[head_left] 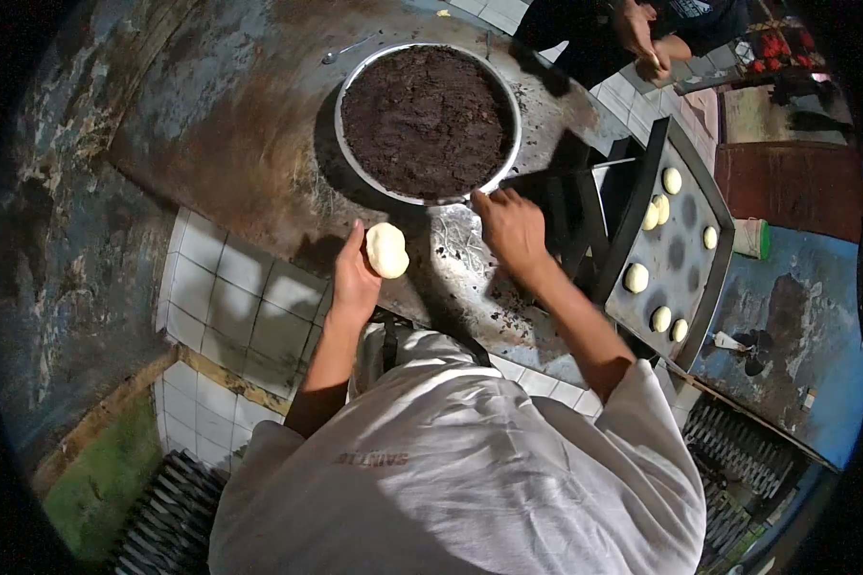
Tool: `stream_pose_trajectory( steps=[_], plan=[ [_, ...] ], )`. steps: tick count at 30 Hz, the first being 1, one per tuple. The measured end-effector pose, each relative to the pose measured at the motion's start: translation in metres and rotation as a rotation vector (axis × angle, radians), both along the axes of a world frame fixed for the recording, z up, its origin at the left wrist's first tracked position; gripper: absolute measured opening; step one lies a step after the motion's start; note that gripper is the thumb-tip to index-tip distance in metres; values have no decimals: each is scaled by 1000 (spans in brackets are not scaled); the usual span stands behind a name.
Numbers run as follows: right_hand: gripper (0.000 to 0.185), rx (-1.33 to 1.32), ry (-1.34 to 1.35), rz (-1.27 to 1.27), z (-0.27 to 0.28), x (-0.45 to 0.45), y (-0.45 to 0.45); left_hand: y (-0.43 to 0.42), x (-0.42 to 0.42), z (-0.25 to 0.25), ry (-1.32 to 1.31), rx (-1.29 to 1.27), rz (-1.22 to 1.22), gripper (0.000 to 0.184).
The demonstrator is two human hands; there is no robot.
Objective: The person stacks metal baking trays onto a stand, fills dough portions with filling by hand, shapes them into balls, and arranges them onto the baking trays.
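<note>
My left hand [356,280] holds a pale, rounded piece of dough [386,251] in front of my body, with the thumb up along its left side. The dough has a slightly lumpy outline. My right hand [514,230] is closed at the near right rim of a round metal pan [519,129]. Its fingertips are at the rim, and what they grip, if anything, is too small to make out. A dark brown, crumbly filling [427,120] fills the pan, its surface roughly levelled.
At right, a dark baking tray [676,259] bears several pale dough balls [635,278]. A spoon [332,57] lies left of the pan on the worn table [230,125]. Across the table stands another person, whose hands [647,43] are together. Dark crumbs lie near my right hand.
</note>
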State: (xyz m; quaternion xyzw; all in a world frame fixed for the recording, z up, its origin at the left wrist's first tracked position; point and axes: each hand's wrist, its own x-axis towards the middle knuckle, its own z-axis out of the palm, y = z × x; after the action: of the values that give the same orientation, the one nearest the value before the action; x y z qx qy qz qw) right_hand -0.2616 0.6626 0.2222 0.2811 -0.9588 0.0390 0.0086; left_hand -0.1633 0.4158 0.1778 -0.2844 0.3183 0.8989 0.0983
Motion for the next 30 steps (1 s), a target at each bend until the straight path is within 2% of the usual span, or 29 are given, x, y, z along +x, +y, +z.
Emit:
stream_pose_trajectory(
  steps=[1, 2, 4, 8, 12, 14, 15, 16, 18, 20, 22, 24, 25, 26, 30],
  plan=[
    [26, 39, 49, 19, -9, -17, -9, -6, -4, 7, -28, -4, 42, 35],
    [20, 117, 20, 33, -14, -30, -16, -11, -6, 11, -55, -9, 88, 35],
    [19, 231, -116, 57, -19, -47, -24, -24, -5, 2, -52, -22, 113, 35],
    [21, 269, -220, 81, -35, -64, -29, -42, -1, -10, -71, -38, 148, 32],
    [26, 275, -361, 60, -27, -83, -29, -43, 0, -9, -71, -15, 139, 30],
    [34, 72, -587, 96, -25, -102, -10, -37, -2, -12, -52, -21, 132, 31],
    [31, -78, -631, 121, -25, -108, -5, -31, -3, -14, -43, -22, 128, 31],
    [31, -80, -619, 122, -23, -107, 4, -26, -5, -15, -31, 1, 119, 31],
    [19, -499, -1151, -97, 1, -88, 19, -13, -7, -13, -12, 16, 115, 32],
    [15, -777, -1302, -56, 29, -51, 29, 11, -10, -1, -31, 58, 89, 32],
    [14, -876, -1298, -127, 48, -9, 40, 40, -9, 20, 17, 174, 40, 32],
    [12, -1118, -1140, -164, 41, 35, 47, 75, -4, 29, 97, 315, -1, 28],
    [13, -1116, -1062, -271, 36, 54, 52, 91, -2, 24, 135, 426, -32, 27],
    [14, -1230, -1019, -278, 15, 72, 61, 110, 3, 40, 140, 473, -48, 28],
    [12, -1348, -809, -497, -46, 161, 119, 161, 31, 28, 52, 433, -120, 33]
  ],
)
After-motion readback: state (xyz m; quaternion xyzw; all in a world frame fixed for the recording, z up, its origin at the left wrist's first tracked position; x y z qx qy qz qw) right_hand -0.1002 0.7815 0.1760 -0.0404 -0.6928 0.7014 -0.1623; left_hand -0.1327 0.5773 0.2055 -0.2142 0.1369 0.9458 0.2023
